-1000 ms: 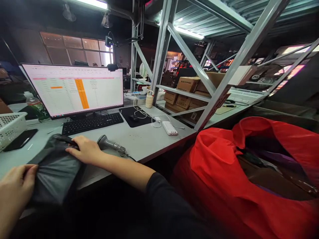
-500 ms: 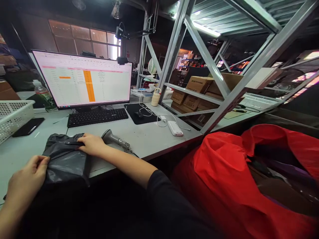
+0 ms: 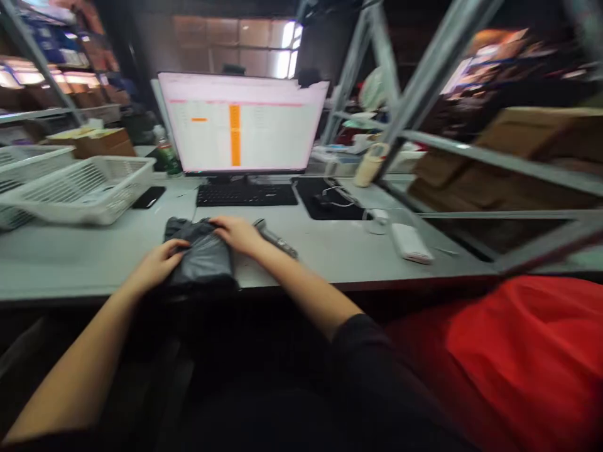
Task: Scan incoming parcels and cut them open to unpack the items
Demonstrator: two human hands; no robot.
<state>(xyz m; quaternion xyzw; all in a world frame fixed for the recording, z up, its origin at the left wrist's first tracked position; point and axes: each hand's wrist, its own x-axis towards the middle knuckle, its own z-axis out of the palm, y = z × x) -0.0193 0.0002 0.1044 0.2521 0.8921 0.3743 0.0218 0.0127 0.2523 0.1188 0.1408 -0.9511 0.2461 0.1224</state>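
Note:
A dark grey plastic mailing bag (image 3: 207, 256) lies at the front edge of the desk, its surface creased and shiny. My left hand (image 3: 162, 263) pinches its left side, thumb and fingers closed on the plastic. At the bag's upper right, my right hand (image 3: 235, 233) grips the edge with bent fingers. Just beyond that hand rests a grey handheld barcode scanner (image 3: 277, 241), partly covered by my forearm. The picture is smeared by motion, so what the bag contains cannot be made out.
Behind the bag stand a keyboard (image 3: 245, 194) and a lit monitor (image 3: 245, 129). White plastic baskets (image 3: 101, 194) and a dark phone (image 3: 149, 197) are on the left. A white power bank (image 3: 411, 243) lies right, near metal shelving (image 3: 509, 164) and a red sack (image 3: 532, 339).
The view has swung left, bringing the baskets fully in and pushing the red sack toward the right edge. Both hands still hold the bag; the left has moved a little higher along it.

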